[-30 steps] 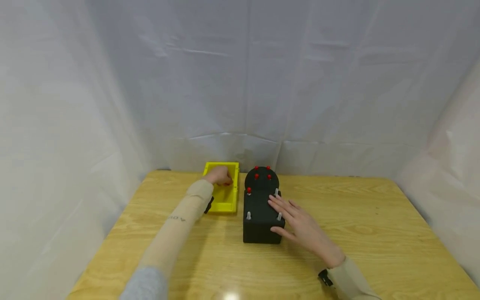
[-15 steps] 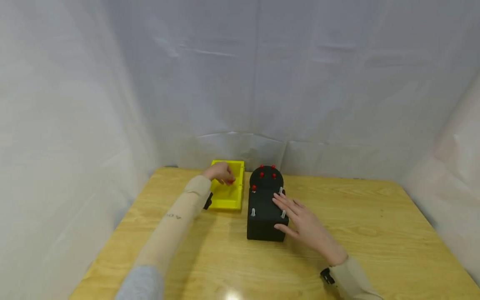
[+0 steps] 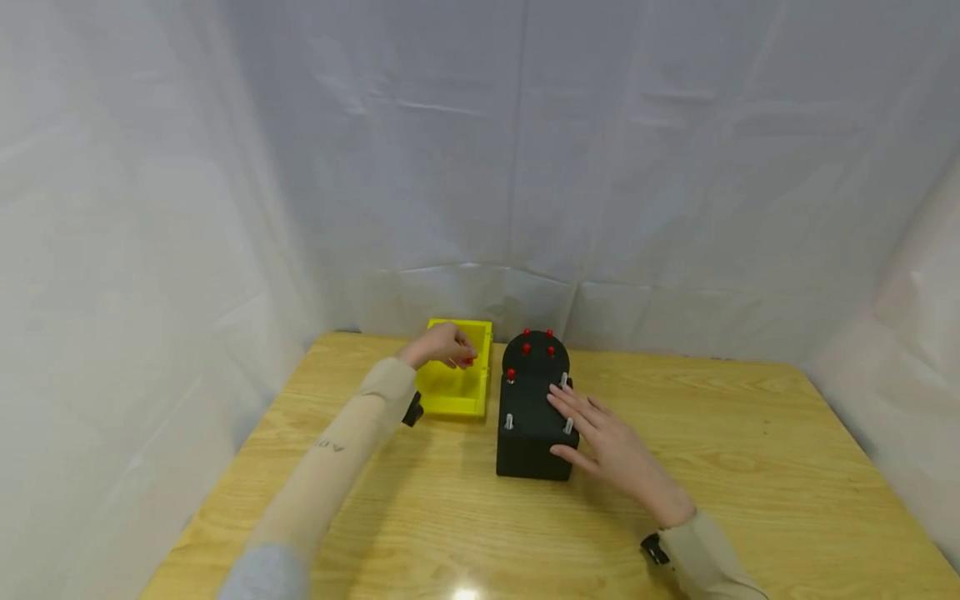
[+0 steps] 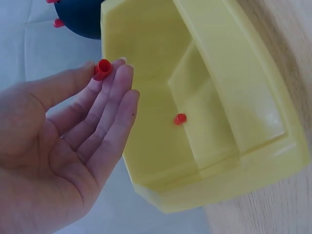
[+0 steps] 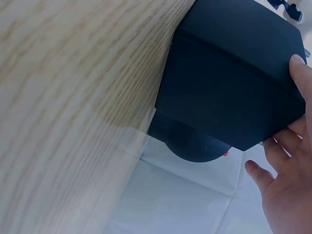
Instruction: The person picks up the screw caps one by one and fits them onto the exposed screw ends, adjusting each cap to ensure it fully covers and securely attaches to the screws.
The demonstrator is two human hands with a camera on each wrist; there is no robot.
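My left hand (image 3: 450,346) hovers over the far end of a yellow tray (image 3: 450,407) and pinches a small red cap (image 4: 102,68) between thumb and fingertips. Another red cap (image 4: 180,118) lies on the floor of the tray (image 4: 253,161). Just right of the tray stands a black block (image 3: 528,442) with several red caps (image 3: 527,347) on its round far end and white pegs (image 3: 508,422) on its near part. My right hand (image 3: 592,425) lies flat with straight fingers against the block's right top edge. In the right wrist view the fingers (image 5: 287,170) touch the block (image 5: 229,83).
Everything sits on a wooden table (image 3: 720,467) enclosed by white sheeting (image 3: 480,167) at the back and both sides. Bare wood stretches to the right of the block and along the near edge.
My left hand has risen out of the yellow tray with a red cap pinched in it and drifted slightly right. The right hand has stayed on the block.
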